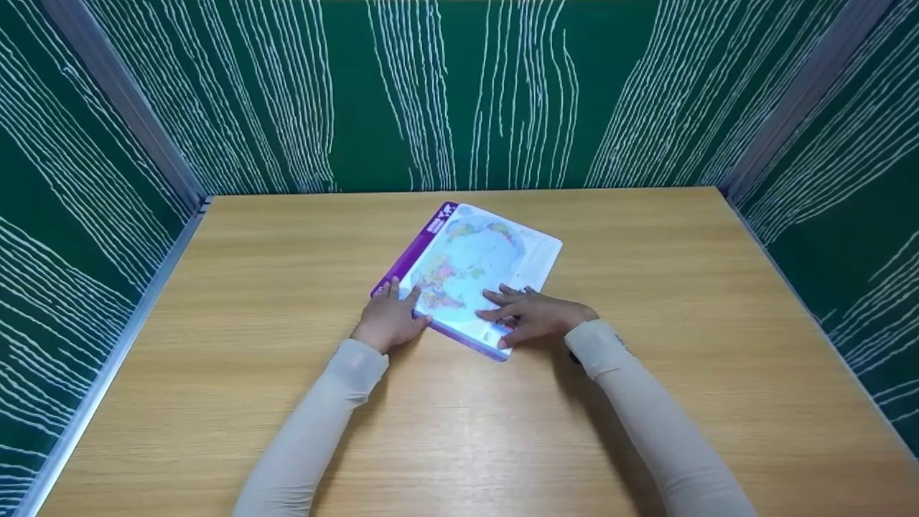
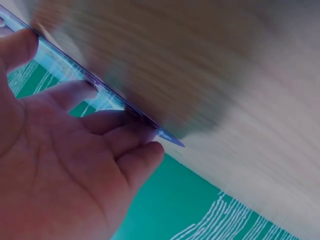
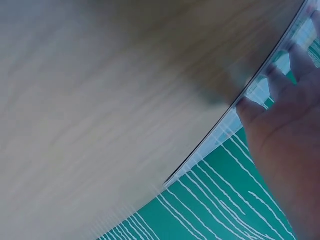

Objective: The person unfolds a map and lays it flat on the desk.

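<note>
A world map sheet (image 1: 467,258) with a purple border lies flat and turned at an angle on the wooden table, its surface glossy. My left hand (image 1: 390,317) rests at its left corner, fingers extended over the purple edge. On the lower right part of the map, my right hand (image 1: 542,316) lies with fingers spread. The left wrist view shows the left palm (image 2: 60,165) and fingertips touching the thin sheet, seen almost edge-on. In the right wrist view, the right fingertips (image 3: 246,107) meet the sheet's surface.
The wooden table (image 1: 251,287) extends around the sheet on all sides. Green panels with white wavy lines (image 1: 388,93) stand behind it and at both sides, joined by grey metal posts (image 1: 129,93).
</note>
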Available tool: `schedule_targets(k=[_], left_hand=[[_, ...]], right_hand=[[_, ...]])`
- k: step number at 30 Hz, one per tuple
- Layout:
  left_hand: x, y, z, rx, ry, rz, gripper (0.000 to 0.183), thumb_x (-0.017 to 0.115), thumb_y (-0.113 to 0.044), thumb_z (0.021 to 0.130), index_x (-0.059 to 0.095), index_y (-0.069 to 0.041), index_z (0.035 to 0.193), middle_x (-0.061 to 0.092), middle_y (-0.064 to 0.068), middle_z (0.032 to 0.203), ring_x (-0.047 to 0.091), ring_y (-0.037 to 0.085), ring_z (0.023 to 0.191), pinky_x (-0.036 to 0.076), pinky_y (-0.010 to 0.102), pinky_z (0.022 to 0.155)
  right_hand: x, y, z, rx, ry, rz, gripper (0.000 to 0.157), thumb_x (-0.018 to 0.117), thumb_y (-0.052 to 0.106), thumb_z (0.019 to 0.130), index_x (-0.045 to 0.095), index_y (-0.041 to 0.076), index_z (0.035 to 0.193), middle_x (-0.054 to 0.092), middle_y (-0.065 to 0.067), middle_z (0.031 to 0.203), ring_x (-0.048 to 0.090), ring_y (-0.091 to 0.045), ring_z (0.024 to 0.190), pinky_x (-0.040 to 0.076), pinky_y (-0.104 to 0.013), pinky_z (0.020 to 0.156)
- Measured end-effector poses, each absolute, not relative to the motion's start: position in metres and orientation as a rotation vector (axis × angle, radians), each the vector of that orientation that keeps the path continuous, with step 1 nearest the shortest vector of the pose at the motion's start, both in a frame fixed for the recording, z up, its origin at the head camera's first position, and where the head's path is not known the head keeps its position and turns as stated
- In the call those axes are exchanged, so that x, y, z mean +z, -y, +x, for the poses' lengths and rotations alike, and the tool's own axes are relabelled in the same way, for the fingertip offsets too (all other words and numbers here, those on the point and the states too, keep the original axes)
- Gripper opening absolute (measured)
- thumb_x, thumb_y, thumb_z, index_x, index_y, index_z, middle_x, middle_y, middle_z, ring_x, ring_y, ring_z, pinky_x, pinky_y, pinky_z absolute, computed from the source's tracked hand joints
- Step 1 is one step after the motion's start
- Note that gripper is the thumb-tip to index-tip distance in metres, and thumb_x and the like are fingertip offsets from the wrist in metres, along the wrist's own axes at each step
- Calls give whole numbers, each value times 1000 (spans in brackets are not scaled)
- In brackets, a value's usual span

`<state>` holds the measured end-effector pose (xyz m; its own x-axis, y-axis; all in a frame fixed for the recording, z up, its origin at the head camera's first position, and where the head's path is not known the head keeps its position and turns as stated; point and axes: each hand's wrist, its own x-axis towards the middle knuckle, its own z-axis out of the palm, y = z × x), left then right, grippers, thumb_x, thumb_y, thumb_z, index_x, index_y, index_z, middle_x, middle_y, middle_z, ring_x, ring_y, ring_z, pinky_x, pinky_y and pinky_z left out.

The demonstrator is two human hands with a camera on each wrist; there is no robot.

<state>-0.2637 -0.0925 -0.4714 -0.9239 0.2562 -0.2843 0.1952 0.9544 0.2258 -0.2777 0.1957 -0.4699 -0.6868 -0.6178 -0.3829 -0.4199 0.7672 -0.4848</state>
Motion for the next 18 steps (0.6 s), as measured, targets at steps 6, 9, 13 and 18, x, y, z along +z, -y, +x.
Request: schedule_targets(k=[6, 9, 13, 18], left_hand=[[-471, 87, -259, 273, -2799, 308, 68, 41, -52, 97, 21, -19, 154, 5, 27, 159, 8, 41, 148, 14, 54, 120], [-472, 86, -258, 281, -2798, 285, 69, 41, -52, 97, 20, -20, 154, 4, 26, 159, 7, 41, 148, 13, 55, 120], [-472, 85, -256, 289, -2802, 276, 69, 42, -52, 97, 20, -20, 154, 5, 27, 159, 8, 42, 148, 14, 56, 119], [-471, 84, -254, 283, -2814, 284, 70, 42, -53, 97, 21, -19, 154, 7, 28, 158, 9, 42, 147, 14, 55, 119]], right_hand=[[-469, -197, -281, -499, -2406, -809, 67, 66, 51, 85, 37, 43, 144, 10, 12, 162, -4, -23, 151, -2, -54, 121], [-468, -198, -280, -517, -2400, -770, 65, 67, 50, 84, 37, 46, 142, 10, 15, 161, -5, -24, 151, -1, -56, 120], [-466, -198, -280, -551, -2400, -717, 65, 69, 49, 84, 38, 49, 140, 10, 16, 161, -5, -27, 151, -1, -60, 118], [-466, -198, -279, -565, -2398, -686, 64, 69, 47, 84, 39, 50, 140, 11, 17, 161, -6, -26, 151, -2, -58, 119]])
